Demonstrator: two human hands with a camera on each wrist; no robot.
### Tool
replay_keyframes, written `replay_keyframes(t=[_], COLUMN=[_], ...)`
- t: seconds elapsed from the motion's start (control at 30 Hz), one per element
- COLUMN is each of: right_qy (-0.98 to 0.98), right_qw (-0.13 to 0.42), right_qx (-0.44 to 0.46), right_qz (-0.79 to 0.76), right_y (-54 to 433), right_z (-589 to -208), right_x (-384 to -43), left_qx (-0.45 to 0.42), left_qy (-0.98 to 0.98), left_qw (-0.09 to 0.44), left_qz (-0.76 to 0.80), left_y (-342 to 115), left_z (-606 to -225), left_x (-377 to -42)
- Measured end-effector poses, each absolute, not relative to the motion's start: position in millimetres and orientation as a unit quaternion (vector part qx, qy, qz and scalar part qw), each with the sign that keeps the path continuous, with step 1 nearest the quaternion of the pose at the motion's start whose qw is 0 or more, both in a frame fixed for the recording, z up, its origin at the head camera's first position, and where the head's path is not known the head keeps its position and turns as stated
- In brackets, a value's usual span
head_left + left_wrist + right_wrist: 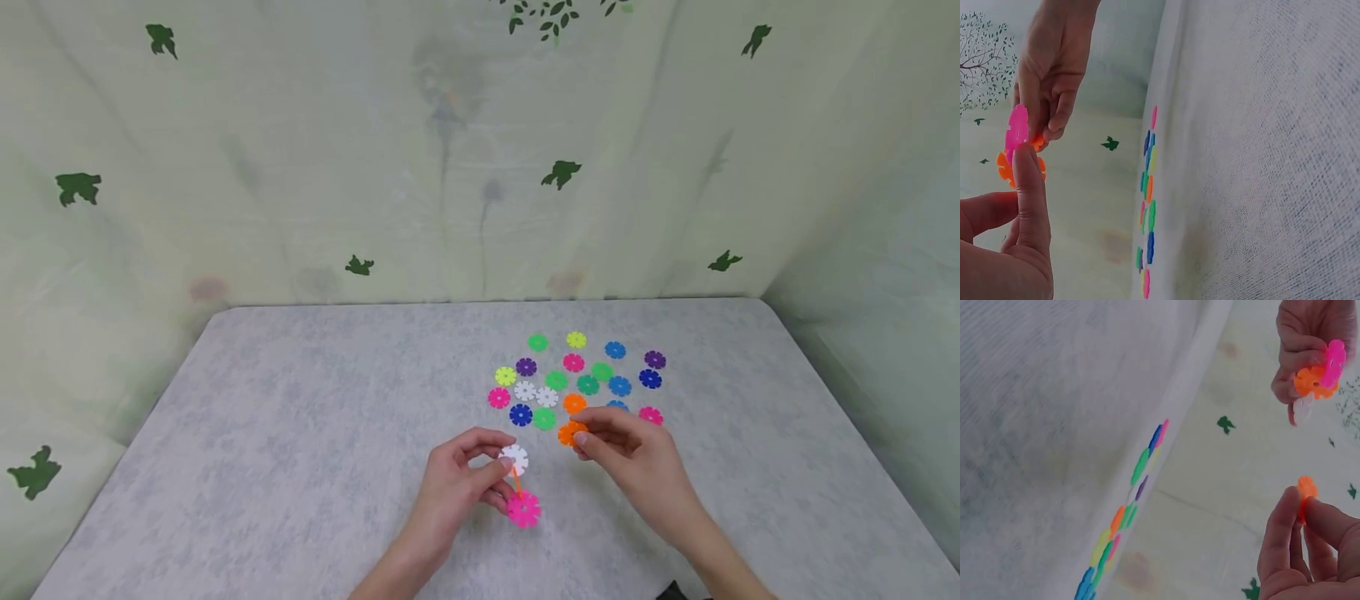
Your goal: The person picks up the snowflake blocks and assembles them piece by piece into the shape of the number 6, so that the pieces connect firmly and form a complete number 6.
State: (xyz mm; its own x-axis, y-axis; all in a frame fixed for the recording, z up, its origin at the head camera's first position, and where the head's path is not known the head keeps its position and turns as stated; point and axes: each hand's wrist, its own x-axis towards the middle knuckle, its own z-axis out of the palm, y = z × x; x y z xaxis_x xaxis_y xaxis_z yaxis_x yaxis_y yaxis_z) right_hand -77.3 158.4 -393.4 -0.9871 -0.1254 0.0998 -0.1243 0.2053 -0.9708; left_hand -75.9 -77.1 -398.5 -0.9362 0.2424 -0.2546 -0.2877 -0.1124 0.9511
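Observation:
My left hand holds a small joined piece of notched plastic discs between thumb and fingers. In it a white disc is at the top, an orange disc stands edge-on in the middle, and a pink disc is at the lower end. To its right, my right hand pinches a single orange disc between thumb and fingertips. In the right wrist view this loose orange disc is apart from the joined piece. Both hands are raised over the grey table.
Several loose notched discs lie flat beyond the hands, among them a green disc, a dark blue disc and another orange disc. The grey table meets a pale curtain at its back edge. A black object shows at the bottom edge.

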Motion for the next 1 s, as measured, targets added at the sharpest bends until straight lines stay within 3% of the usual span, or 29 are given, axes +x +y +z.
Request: replay_keyframes(t=[1.0], right_qy=[0.747], right_qw=[0.099], right_qx=[-0.102], right_qz=[-0.65], right_y=[130], right_z=[-403], right_x=[-74], left_qx=[0.032], left_qy=[0.612], left_qw=[0.232], left_qz=[0.756], left_y=[-80], left_z=[-406], left_x=[-77])
